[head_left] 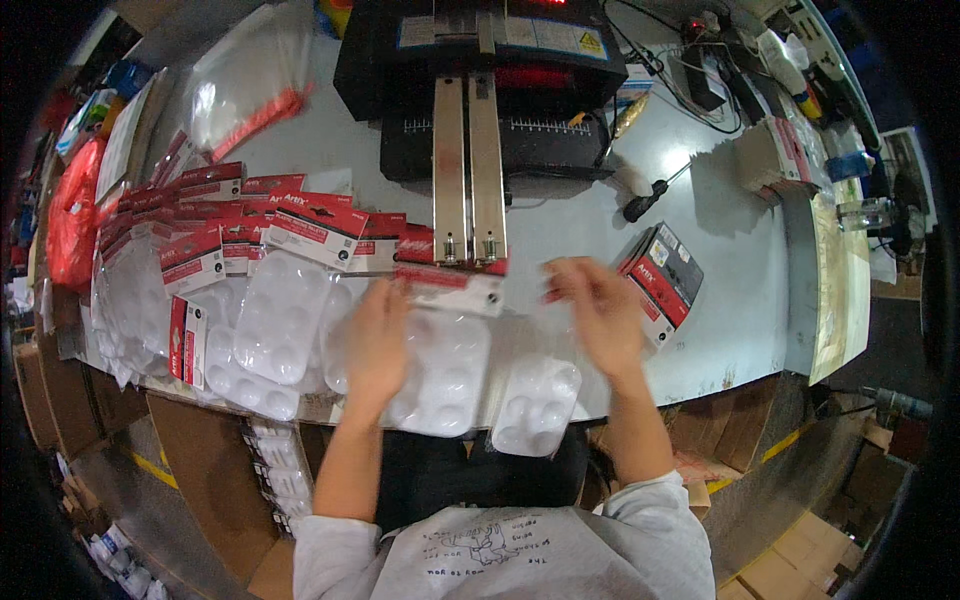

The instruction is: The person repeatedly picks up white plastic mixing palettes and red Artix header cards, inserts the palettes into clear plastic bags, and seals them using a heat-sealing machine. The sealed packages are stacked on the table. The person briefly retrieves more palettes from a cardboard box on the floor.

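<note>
My left hand [378, 340] lies on a bagged white plastic paint palette [445, 372] with a red header card, just below the twin metal bars [468, 170] of a black sealing machine [480, 80]. My right hand [600, 312] is raised and blurred to the right of the bars, its fingers pinching what looks like thin clear film. A bare white palette [537, 406] sits at the table's near edge between my arms.
A heap of packed palettes with red header cards [240, 270] covers the table's left. A stack of red and black cards [665, 280] lies right of my right hand. A screwdriver [655, 192], cables and cardboard boxes [770, 440] surround the grey table [740, 250].
</note>
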Available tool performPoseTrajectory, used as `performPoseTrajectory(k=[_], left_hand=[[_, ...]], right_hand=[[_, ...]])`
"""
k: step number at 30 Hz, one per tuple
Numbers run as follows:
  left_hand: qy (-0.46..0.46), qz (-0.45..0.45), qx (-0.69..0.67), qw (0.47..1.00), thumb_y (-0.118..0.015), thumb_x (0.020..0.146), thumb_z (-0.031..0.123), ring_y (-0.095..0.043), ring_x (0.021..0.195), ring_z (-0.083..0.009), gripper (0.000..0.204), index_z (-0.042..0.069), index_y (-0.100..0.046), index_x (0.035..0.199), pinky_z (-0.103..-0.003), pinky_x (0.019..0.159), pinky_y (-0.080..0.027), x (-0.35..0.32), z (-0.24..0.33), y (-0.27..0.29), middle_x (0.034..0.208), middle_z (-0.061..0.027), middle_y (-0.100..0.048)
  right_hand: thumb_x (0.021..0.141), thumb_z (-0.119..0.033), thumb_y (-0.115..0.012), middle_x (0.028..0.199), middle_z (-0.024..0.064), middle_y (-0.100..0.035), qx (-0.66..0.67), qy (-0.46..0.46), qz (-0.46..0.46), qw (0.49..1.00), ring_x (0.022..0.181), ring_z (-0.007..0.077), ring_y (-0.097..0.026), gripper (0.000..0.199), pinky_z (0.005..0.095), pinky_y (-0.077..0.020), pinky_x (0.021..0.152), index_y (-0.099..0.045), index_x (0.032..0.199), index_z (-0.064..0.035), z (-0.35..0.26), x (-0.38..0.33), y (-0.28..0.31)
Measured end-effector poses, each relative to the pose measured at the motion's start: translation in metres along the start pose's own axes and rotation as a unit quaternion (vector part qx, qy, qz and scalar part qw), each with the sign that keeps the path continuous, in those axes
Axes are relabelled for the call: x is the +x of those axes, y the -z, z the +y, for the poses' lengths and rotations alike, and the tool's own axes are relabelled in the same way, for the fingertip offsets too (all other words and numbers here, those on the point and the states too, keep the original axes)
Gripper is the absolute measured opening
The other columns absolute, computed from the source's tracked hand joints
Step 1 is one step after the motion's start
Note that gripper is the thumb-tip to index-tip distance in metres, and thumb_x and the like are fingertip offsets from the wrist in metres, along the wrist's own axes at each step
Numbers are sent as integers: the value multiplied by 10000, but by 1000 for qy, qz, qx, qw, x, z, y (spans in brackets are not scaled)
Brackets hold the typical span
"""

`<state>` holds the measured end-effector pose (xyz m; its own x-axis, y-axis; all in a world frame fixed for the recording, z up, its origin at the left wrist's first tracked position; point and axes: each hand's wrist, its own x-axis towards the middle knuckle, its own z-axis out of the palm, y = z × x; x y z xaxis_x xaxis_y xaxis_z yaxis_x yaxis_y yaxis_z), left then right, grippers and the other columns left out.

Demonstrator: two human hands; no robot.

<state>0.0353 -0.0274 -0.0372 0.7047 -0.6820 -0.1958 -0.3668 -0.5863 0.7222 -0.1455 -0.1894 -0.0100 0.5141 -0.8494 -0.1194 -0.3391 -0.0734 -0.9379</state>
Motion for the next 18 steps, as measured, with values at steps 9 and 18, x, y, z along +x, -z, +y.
performPoseTrajectory(k=[9,18], left_hand=[[-111,362,224,898,-651,798,263,-505,993,-373,419,-1,-537,1103,-470,942,-341,-2,37,59,1016,-170,-554],[-161,-47,-55,984,-658,791,139,-531,839,-251,177,13,-537,818,-333,746,-435,-61,38,-80,930,-125,-538]], right_hand=[[380,-435,-856,1455,114,-306,-473,35,46,879,1357,254,-261,1252,449,-225,1018,-254,1414,-66,46,-14,104],[374,-468,-849,1451,94,-324,-348,-12,15,937,1303,227,-356,1188,433,-242,988,-335,1387,-121,49,2,121]])
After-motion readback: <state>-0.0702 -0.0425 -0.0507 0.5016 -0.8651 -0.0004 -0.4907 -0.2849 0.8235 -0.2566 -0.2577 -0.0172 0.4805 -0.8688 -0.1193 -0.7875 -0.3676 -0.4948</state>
